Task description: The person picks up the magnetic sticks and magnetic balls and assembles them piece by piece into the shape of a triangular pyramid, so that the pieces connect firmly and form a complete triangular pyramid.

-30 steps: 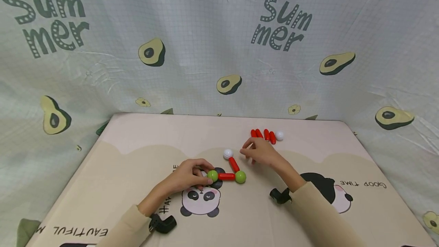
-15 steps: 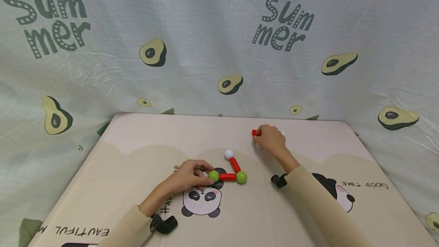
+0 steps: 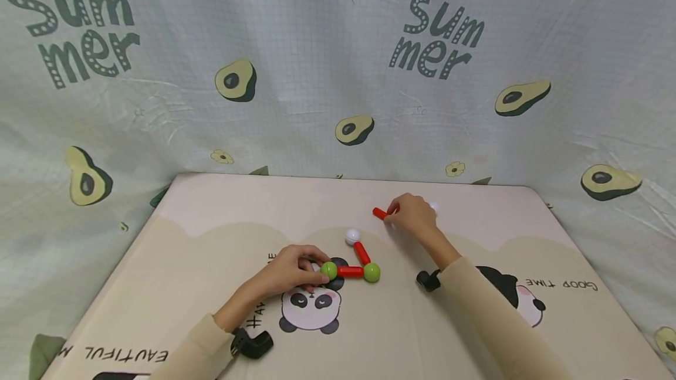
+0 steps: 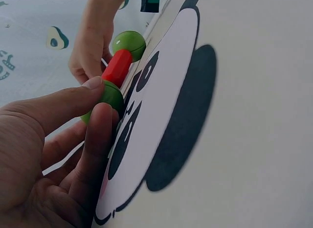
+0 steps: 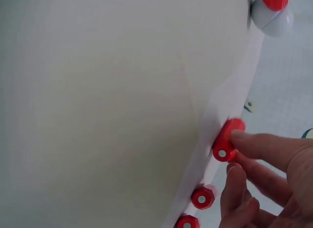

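Observation:
My left hand [image 3: 290,268] pinches a green ball [image 3: 328,270] between thumb and finger. That ball joins a red rod [image 3: 351,272], which ends at a second green ball [image 3: 372,272]. From there another red rod [image 3: 362,253] slants back to a white ball [image 3: 352,237]. Towards the back of the table, my right hand [image 3: 414,216] holds a loose red rod [image 3: 379,213]. In the right wrist view, the thumb lies on this rod [image 5: 226,140] and a finger is behind it; its near end shows a pale round disc.
More red rods [image 5: 203,197] lie beside the right hand, hidden from the head view. A loose white ball [image 3: 433,206] shows partly behind that hand. The tablecloth [image 3: 211,204] has a panda print under the joined pieces. A patterned curtain [image 3: 296,75] hangs behind the table.
My right hand reached back to the row of red rods. One rod now points out to the left from its fingers. The left hand and joined pieces have stayed in place.

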The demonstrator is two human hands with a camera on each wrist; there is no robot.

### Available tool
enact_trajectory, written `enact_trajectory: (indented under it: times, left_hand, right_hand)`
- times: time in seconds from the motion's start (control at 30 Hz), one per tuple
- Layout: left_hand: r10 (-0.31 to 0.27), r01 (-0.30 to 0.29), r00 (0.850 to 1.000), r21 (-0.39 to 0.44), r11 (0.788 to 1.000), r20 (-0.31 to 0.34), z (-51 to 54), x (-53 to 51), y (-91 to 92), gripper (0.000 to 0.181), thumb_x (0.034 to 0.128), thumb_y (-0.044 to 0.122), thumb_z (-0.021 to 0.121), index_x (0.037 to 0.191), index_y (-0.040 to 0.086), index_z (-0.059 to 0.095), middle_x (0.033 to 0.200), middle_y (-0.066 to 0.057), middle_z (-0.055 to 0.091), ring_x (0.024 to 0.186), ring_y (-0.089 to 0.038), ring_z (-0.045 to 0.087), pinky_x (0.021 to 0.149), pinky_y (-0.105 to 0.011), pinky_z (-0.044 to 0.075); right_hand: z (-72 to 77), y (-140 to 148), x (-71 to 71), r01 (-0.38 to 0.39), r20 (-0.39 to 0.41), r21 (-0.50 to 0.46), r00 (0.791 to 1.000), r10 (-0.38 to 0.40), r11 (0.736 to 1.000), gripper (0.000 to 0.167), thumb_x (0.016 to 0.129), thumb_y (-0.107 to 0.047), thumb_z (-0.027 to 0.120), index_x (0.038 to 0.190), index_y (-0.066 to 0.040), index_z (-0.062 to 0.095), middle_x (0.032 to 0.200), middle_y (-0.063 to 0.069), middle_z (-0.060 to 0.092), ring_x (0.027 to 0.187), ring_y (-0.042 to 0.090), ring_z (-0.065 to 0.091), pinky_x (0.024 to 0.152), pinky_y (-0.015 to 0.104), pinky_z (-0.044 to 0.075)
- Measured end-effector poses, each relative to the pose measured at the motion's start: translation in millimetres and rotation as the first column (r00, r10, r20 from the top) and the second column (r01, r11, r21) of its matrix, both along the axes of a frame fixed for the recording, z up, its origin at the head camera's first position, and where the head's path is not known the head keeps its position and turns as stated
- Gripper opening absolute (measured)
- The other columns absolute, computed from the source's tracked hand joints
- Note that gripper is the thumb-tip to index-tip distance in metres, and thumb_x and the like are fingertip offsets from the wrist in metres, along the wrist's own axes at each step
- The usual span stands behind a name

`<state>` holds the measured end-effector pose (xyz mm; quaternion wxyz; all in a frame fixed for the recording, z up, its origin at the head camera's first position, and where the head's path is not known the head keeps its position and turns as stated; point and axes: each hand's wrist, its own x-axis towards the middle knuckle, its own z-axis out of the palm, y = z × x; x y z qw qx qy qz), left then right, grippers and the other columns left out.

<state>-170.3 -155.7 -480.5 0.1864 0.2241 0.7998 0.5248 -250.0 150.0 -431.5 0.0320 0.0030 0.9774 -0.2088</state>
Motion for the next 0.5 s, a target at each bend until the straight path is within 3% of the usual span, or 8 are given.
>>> enact_trajectory:
  times: [0.13, 0.3, 0.5]
  left_hand:
    - [0.006, -0.006, 1.0, -0.008, 1.0, 0.002, 0.7, 0.0, 0.3, 0.035, 0.0881, 0.021, 0.083, 0.119, 0.008, 0.072, 0.068, -0.001, 0.069, 0.058, -0.011, 0.064, 0.057, -0.02, 0.052]
    - [0.011, -0.011, 1.0, -0.016, 1.0, 0.005, 1.1, 0.4, 0.5, 0.035, 0.088, 0.021, 0.083, 0.119, 0.009, 0.072, 0.068, -0.001, 0.069, 0.058, -0.011, 0.064, 0.057, -0.02, 0.052]
    - [0.017, -0.017, 1.0, -0.02, 1.0, 0.007, 0.7, -0.3, 0.8, 0.036, 0.0883, 0.022, 0.083, 0.12, 0.009, 0.072, 0.069, -0.001, 0.07, 0.059, -0.012, 0.065, 0.058, -0.021, 0.053]
  right_hand:
    - [-4.2, 1, 2.2, -0.052, -0.012, -0.003, 0.999, 0.052, 0.999, 0.019, 0.088, -0.024, 0.078, 0.102, -0.011, 0.079, 0.097, 0.007, 0.073, 0.086, 0.024, 0.06, 0.072, 0.034, 0.052]
    - [-11.2, 5, 4.6, -0.119, -0.053, -0.004, 0.992, 0.118, 0.993, 0.018, 0.086, -0.023, 0.077, 0.099, -0.01, 0.079, 0.094, 0.005, 0.073, 0.083, 0.021, 0.061, 0.07, 0.031, 0.051]
    - [-13.7, 9, 10.1, -0.116, -0.065, -0.121, 0.992, 0.109, 0.986, 0.018, 0.086, -0.02, 0.077, 0.1, -0.009, 0.076, 0.091, 0.005, 0.075, 0.074, 0.017, 0.063, 0.065, 0.027, 0.05]
